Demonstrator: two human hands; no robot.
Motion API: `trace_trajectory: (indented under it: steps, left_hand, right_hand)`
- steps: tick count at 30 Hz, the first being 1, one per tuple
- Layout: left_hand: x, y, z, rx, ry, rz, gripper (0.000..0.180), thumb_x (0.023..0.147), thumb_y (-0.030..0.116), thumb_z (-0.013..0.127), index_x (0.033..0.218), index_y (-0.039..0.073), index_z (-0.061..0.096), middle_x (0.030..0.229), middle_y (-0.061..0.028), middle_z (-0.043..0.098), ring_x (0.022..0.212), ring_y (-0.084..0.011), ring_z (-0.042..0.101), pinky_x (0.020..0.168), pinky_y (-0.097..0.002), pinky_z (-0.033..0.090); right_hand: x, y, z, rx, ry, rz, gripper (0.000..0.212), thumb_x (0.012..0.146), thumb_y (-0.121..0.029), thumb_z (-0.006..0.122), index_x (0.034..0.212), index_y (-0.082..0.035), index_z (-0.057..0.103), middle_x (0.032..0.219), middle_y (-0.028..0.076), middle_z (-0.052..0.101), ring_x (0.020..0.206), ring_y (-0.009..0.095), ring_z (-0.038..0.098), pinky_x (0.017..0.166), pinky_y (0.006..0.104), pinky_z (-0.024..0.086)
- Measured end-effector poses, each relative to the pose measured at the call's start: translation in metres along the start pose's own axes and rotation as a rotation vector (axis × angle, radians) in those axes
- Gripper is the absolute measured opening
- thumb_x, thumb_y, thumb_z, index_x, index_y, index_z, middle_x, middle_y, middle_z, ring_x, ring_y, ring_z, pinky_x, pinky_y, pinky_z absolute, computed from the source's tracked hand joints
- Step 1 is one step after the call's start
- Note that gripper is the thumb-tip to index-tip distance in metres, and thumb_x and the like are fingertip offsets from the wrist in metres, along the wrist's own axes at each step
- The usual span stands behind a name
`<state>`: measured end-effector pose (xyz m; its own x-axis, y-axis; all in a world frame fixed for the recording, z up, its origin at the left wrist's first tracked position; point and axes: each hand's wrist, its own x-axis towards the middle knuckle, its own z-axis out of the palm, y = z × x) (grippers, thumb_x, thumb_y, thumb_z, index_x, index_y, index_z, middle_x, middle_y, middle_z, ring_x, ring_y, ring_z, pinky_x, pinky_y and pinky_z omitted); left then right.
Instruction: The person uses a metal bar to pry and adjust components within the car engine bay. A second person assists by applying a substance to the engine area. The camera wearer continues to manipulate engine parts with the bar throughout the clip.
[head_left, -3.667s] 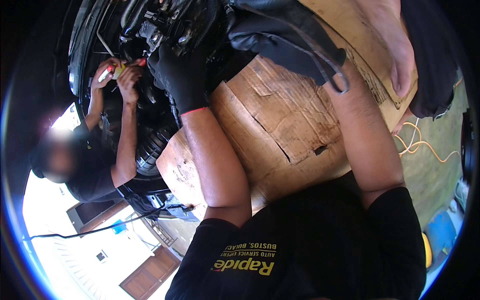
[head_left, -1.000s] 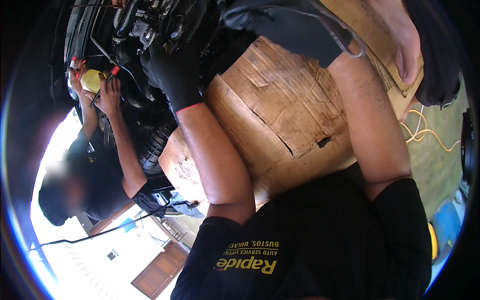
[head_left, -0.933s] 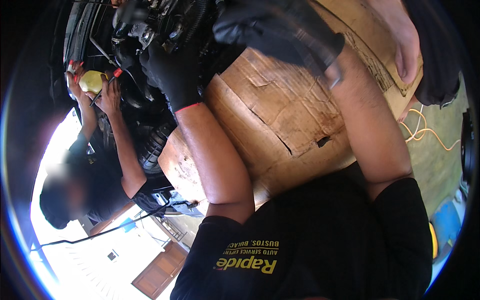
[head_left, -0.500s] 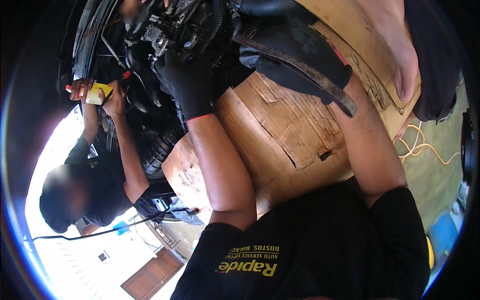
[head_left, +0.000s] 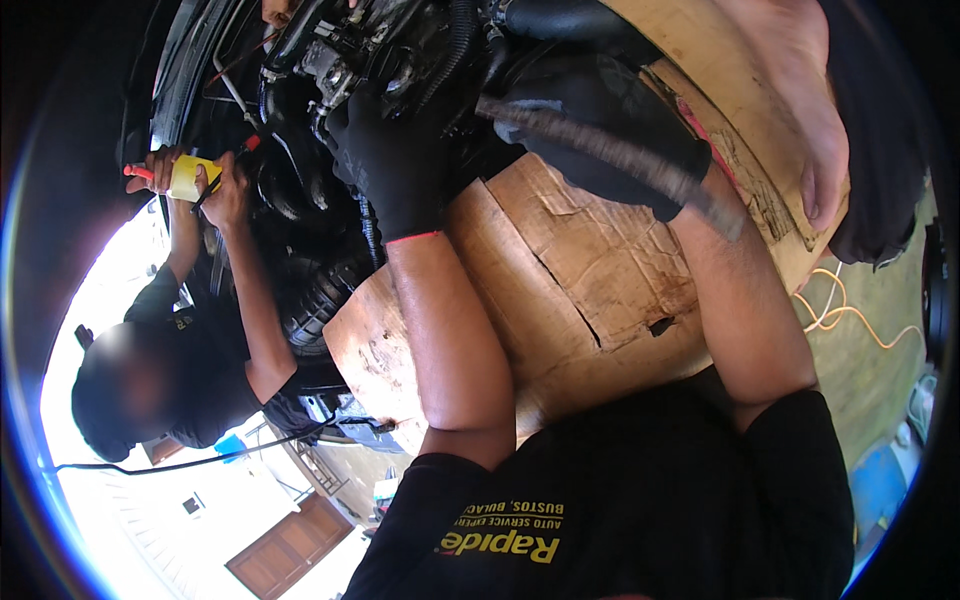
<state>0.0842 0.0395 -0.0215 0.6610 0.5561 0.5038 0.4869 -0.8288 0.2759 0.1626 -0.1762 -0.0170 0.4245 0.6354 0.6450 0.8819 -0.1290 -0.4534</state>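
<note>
My left hand [head_left: 395,165], in a black glove, reaches in among the dark hoses and metal parts of the engine [head_left: 330,75]. Its fingers are hidden there. My right hand [head_left: 640,150], gloved too, is closed around a long, flat, rusty metal bar [head_left: 620,150], which slants across the glove toward my right forearm. Where the bar's far end lies, engine parts and a thick black hose [head_left: 560,22] are close by. Beneath both forearms lies a creased brown cardboard sheet [head_left: 570,260], stained and torn in places.
At left a co-worker grips a yellow, red-ended object [head_left: 193,178] above the engine bay. Another person's hand [head_left: 815,160] hangs over the cardboard edge at right. An orange cord [head_left: 850,312] loops on the floor. A black cable [head_left: 190,466] runs at lower left.
The rusty bar has shifted slightly right and down, showing a different side. My left hand appears a little farther right, and the whole view has shifted slightly. The co-worker still holds the yellow object.
</note>
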Motion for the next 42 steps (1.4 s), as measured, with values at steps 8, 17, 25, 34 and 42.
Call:
trace_trajectory:
  steps: [8,17,25,34,42]
  left_hand:
    - [0.001,-0.012,0.007,0.04,0.044,0.081,0.061,0.069,0.042,0.091,0.118,0.011,0.072,0.12,-0.0237,0.063,0.115,-0.0433,0.062,0.097,-0.0531,0.051]
    - [0.002,-0.002,-0.002,-0.028,-0.068,-0.04,0.082,0.058,0.047,0.095,0.126,0.012,0.067,0.132,-0.0213,0.059,0.128,-0.043,0.056,0.104,-0.0593,0.045]
    - [0.001,-0.004,-0.004,-0.076,-0.024,-0.009,0.077,0.056,0.047,0.095,0.12,0.013,0.071,0.127,-0.0194,0.061,0.119,-0.042,0.061,0.099,-0.0555,0.049]
    - [-0.001,-0.01,0.002,-0.104,0.029,0.063,0.068,0.062,0.035,0.091,0.122,0.011,0.068,0.126,-0.0205,0.059,0.12,-0.0426,0.056,0.099,-0.0576,0.043]
    - [-0.003,-0.006,0.004,-0.068,0.077,0.055,0.065,0.063,0.031,0.089,0.12,0.008,0.067,0.128,-0.0203,0.054,0.12,-0.0436,0.055,0.098,-0.0589,0.043]
  right_hand:
    - [-0.004,0.013,0.001,0.105,-0.02,0.121,0.023,0.092,-0.014,0.067,0.114,-0.01,0.073,0.107,0.01,0.073,0.089,0.028,0.069,0.077,0.0407,0.056]
    - [-0.008,0.01,0.019,-0.075,0.155,0.123,0.027,0.088,-0.007,0.073,0.115,-0.011,0.073,0.122,0.009,0.069,0.107,0.029,0.068,0.088,0.0397,0.058]
    - [-0.003,0.016,-0.001,0.112,0.3,0.133,0.019,0.088,-0.012,0.073,0.106,-0.005,0.071,0.109,0.012,0.071,0.099,0.031,0.068,0.088,0.0415,0.055]
    - [-0.01,0.019,0.018,0.137,0.238,0.184,0.021,0.087,-0.015,0.076,0.107,-0.008,0.073,0.115,0.011,0.071,0.101,0.031,0.068,0.087,0.0418,0.056]
    - [-0.002,0.021,0.009,-0.039,0.19,0.02,0.018,0.093,-0.012,0.07,0.111,-0.008,0.073,0.112,0.01,0.074,0.096,0.026,0.071,0.084,0.0376,0.058]
